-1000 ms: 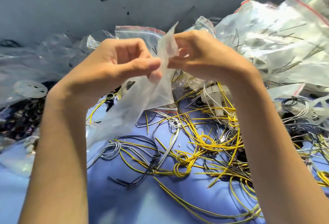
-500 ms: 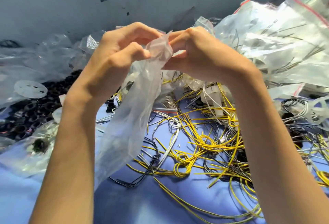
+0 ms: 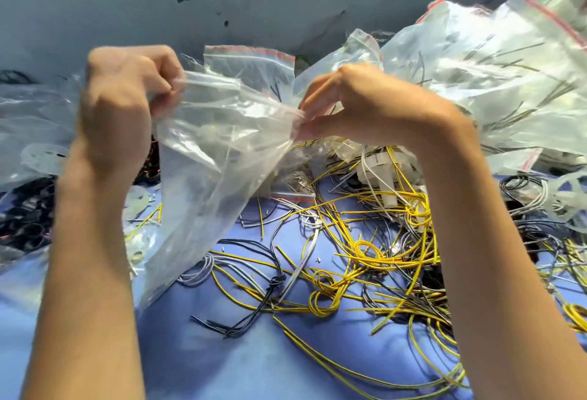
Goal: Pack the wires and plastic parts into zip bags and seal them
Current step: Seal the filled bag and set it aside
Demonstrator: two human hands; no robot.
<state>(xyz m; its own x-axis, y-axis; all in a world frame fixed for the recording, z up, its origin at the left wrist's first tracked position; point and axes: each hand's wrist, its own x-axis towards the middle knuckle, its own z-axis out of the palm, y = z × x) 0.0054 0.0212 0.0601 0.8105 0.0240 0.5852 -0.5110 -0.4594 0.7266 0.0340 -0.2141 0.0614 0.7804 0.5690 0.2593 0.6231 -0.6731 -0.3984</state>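
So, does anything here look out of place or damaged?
Nothing looks damaged. The yellow wires lie knotted with dark wires across the blue surface, unsorted. The zip bag pinched between left hand and right hand is crumpled and looks empty.

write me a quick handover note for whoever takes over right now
Left hand pinches one top edge of the clear plastic zip bag, right hand the other; bag held up, looks empty.
Loose yellow, grey and black wires and white plastic parts lie on the blue table, unpacked.
Filled red-strip zip bags piled at far right.
Left to do: fill this bag, seal it.
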